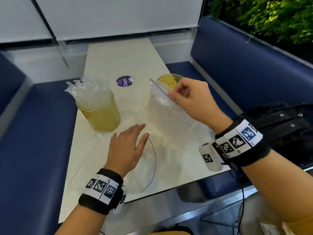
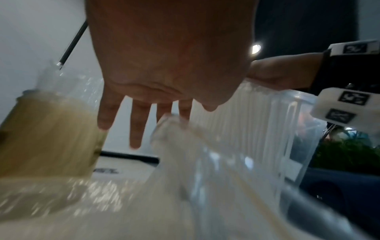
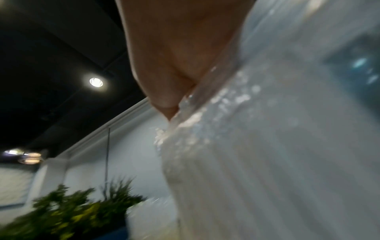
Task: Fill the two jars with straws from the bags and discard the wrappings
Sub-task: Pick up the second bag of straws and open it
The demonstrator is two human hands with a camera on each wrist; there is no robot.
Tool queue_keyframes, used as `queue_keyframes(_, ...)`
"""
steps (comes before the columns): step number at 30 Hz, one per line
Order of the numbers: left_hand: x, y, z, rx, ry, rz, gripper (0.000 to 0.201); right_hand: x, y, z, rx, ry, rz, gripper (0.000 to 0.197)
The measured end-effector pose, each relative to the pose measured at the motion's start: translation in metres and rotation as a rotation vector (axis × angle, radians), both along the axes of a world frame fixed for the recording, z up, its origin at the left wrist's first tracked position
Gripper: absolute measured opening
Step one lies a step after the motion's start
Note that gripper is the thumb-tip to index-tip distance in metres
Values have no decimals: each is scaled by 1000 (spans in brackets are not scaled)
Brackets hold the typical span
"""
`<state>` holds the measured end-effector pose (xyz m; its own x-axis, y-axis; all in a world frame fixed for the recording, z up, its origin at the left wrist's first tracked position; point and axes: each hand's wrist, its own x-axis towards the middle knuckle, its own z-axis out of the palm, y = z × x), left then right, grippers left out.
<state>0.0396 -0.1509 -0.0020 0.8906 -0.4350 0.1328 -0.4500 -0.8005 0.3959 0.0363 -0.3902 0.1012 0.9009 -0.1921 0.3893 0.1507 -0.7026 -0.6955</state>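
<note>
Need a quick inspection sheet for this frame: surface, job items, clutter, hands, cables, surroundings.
Surface: white table, glossy.
Job's things: left jar packed with wrapped straws; second jar behind the full zip bag, its contents hidden; empty zip bag flat at the near edge.
Clutter: purple round sticker on the table.
Hands: left hand open, fingers straight, over the empty bag; right hand pinches the full bag's zip edge, holding it up.
Cables: thin black cable hanging below the right wrist.
Surroundings: blue bench seats on both sides, green plants upper right, black bag on the right seat.
</note>
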Motion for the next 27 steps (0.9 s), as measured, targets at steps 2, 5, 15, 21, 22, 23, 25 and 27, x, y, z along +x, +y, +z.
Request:
queue_keyframes(2, 1, -4, 14, -96, -156, -38, 48, -1, 11, -3, 36, 10, -62, 22)
queue_keyframes(5, -10, -18, 39, -318, -264, -34, 37, -6, 30, -7, 51, 50, -21, 20)
queue_keyframes(15, -3, -15, 71, -42, -681, -33, 18, -25, 42, -5, -295, 90, 201, 16)
queue_keyframes(21, 7, -9, 79, 30, -701, -269, 24, -29, 24, -1, -334, 135, 219, 13)
queue_keyframes(22, 8, -11, 78, 27, -699, -312, 22, -30, 23, 0, -346, 134, 217, 13)
queue_keyframes(23, 9, -13, 77, 24, -693, -347, 21, -32, 21, -1, -359, 132, 217, 13)
queue_keyframes(25, 11, -17, 74, 16, -673, -373, 21, -36, 20, -2, -362, 114, 217, 14)
queue_keyframes(27, 11, -18, 71, -12, -652, -340, 24, -41, 17, -1, -335, 97, 216, 21)
